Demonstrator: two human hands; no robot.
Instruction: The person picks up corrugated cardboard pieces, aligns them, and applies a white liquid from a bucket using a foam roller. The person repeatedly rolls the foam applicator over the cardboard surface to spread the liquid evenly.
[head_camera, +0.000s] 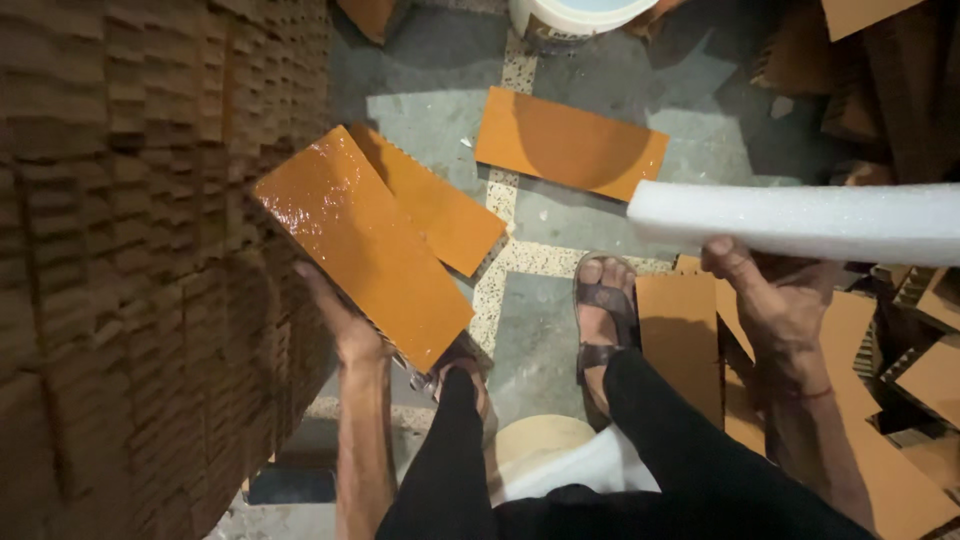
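Orange sheet (365, 243): wet gloss on top, tilted, gripped from below by L hand (345, 325).
White foam strip (800, 221): clamped by R hand (770, 295).
Bucket (575, 14): contents hidden.
Stack (140, 250): corrugated pcs, left.

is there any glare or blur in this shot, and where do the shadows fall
Head view: glare on the wet-looking orange sheet held by the left hand; the stacked wall sits dim and soft; the right hand and white foam strip are lit; dark shadows cross the floor at top.
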